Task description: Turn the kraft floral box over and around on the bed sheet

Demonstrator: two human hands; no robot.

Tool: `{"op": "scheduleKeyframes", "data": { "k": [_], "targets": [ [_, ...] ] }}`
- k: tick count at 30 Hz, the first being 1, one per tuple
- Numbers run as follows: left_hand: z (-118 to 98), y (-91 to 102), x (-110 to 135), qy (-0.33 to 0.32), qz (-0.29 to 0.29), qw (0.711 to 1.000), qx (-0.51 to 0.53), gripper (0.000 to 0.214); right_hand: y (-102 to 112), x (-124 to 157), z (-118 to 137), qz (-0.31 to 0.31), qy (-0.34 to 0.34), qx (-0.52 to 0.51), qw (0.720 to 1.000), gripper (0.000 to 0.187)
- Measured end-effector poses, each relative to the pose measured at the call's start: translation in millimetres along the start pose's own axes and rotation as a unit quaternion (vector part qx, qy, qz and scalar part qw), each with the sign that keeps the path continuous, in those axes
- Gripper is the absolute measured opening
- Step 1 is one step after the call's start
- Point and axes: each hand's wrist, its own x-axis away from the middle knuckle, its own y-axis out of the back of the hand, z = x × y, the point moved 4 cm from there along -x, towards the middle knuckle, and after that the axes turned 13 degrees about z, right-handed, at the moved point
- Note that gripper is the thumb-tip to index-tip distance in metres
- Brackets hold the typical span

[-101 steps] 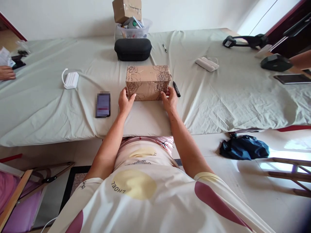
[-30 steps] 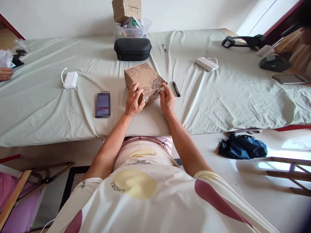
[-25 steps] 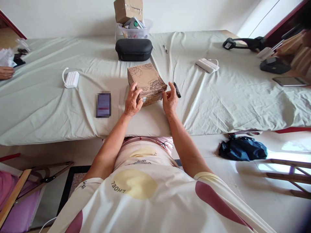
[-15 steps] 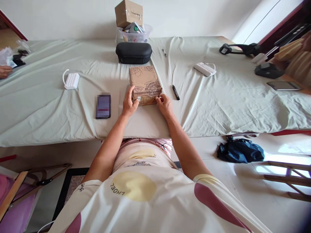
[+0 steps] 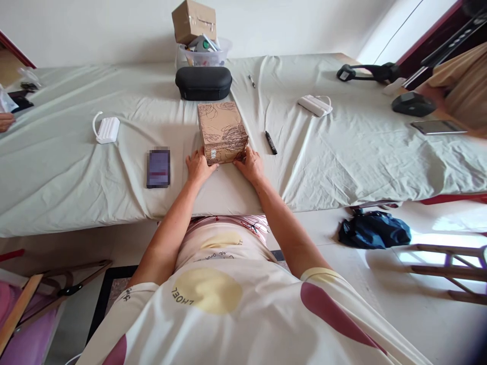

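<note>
we had turned the brown rose-printed cardboard box (image 5: 221,129) narrow end toward us, flat on the sheeted tabletop (image 5: 342,147); our left hand (image 5: 198,166) and right hand (image 5: 249,165) clasped its near corners, fingers curled against it.

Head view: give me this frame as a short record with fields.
surface: table covered by a pale sheet
left hand: clasps the near left corner of the box
right hand: clasps the box's near right corner
box state: brown cardboard with drawn patterns, flat on the sheet, short end toward the person
left of box: phone; farther back, white device
right of box: marker, apart from it
behind box: black case
</note>
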Motion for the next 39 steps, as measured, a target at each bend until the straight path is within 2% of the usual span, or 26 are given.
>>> {"op": "scheduleKeyframes", "data": {
  "k": [3,6,8,11,16,21,27,32,35,39],
  "targets": [
    [1,-3.6,-1,-0.024,-0.029,0.999,0.017,0.063,-1,3,6,-0.031,-0.009,-0.009,0.999,0.064],
    [5,-8.0,-5,-0.068,-0.093,0.991,0.07,0.072,0,5,11,-0.074,-0.021,-0.035,0.996,0.073],
    [10,-10.2,-8,-0.075,-0.128,0.984,0.1,0.078,0,4,13,-0.081,-0.024,-0.049,0.995,0.072],
    [17,-12.1,-12,-0.064,-0.143,0.98,0.126,0.08,-1,3,14,-0.078,-0.007,-0.072,0.994,0.065],
    [19,-9.4,-14,-0.072,-0.147,0.976,0.141,0.079,4,3,12,-0.083,0.042,-0.114,0.989,0.049],
    [20,-6.1,-14,-0.049,-0.136,0.979,0.145,0.075,16,5,15,-0.111,0.059,-0.138,0.982,0.047],
    [28,-5.0,-16,-0.055,-0.128,0.968,0.207,0.072,29,14,27,-0.144,0.086,-0.153,0.974,0.039],
    [30,-3.9,-15,-0.075,-0.111,0.962,0.238,0.068,35,19,31,-0.168,0.097,-0.146,0.97,0.043],
    [29,-3.6,-14,-0.075,-0.09,0.958,0.263,0.07,36,20,32,-0.161,0.097,-0.133,0.973,0.048],
    [20,-0.9,-14,-0.136,-0.052,0.931,0.334,0.075,37,21,37,-0.157,0.126,-0.101,0.974,0.056]
  ]
}}
